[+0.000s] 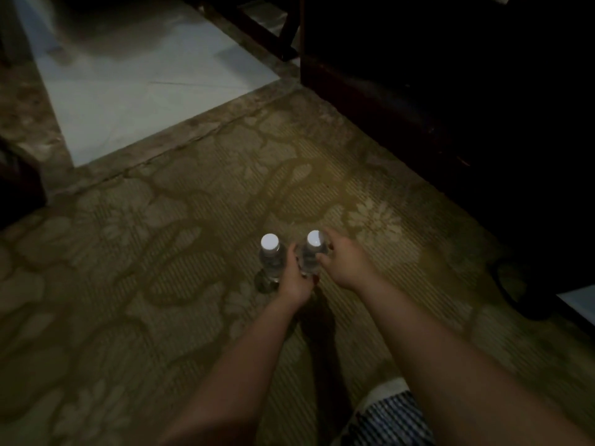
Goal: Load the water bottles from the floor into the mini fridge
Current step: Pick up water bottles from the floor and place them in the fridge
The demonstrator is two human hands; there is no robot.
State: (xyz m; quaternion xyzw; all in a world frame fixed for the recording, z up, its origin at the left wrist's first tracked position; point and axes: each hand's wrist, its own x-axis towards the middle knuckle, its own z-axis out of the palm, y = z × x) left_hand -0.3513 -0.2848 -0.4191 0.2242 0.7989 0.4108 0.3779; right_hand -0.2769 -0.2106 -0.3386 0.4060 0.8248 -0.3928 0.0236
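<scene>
Two clear water bottles with white caps stand close together on the patterned carpet. The left bottle [270, 262] stands upright, untouched on its left side. The right bottle [310, 257] sits between my two hands. My right hand [346, 263] curls round it from the right, fingertips just below the cap. My left hand [294, 280] is wedged between the two bottles, its fingers curled against the right bottle's lower part and hiding its base. In the dim light no mini fridge can be made out.
Dark wooden furniture [450, 101] fills the upper right, its base running diagonally along the carpet [161, 252]. Pale tile floor [145, 91] lies at the upper left. A dark rounded object [521, 284] lies at the right, and striped cloth [392, 420] at the bottom.
</scene>
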